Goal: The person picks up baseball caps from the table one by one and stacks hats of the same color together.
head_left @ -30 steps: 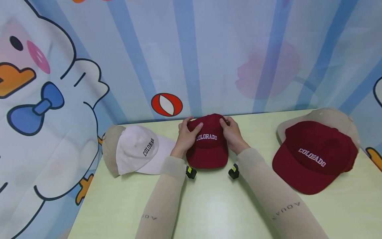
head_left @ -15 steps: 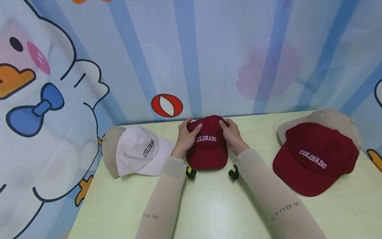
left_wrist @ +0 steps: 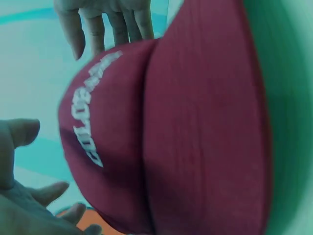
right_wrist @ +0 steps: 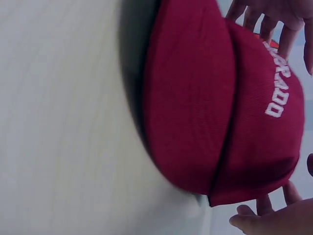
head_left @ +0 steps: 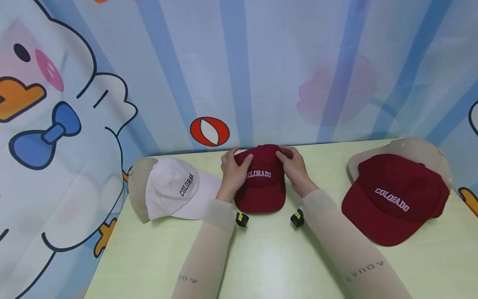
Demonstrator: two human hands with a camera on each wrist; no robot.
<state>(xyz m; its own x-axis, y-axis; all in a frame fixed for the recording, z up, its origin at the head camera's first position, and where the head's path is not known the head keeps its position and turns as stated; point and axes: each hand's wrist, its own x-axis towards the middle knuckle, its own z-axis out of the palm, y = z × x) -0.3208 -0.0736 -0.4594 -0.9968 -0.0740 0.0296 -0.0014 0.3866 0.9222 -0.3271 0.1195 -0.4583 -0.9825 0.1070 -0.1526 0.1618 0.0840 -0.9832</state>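
A dark red baseball cap (head_left: 260, 199) with white COLORADO lettering sits on the table near its back edge, brim toward me. My left hand (head_left: 231, 172) is at the cap's left side, my right hand (head_left: 296, 168) at its right. In the left wrist view, the left thumb (left_wrist: 24, 131) stands apart from the crown and the fingers spread loosely beside it. Seen from the right wrist, the right hand (right_wrist: 281, 218) has its fingertips at the crown's edge, with the thumb off the fabric. Neither hand visibly pinches the cap.
At the left, a white cap (head_left: 169, 182) overlaps a beige cap (head_left: 138, 189). On the right, another dark red cap (head_left: 396, 216) lies over a second beige cap (head_left: 420, 149). A printed curtain (head_left: 261, 74) hangs behind the pale table (head_left: 269, 257).
Both hands have drawn slightly outward from the middle cap, and the wrists have shifted a little toward me. The cap stays almost in the same place.
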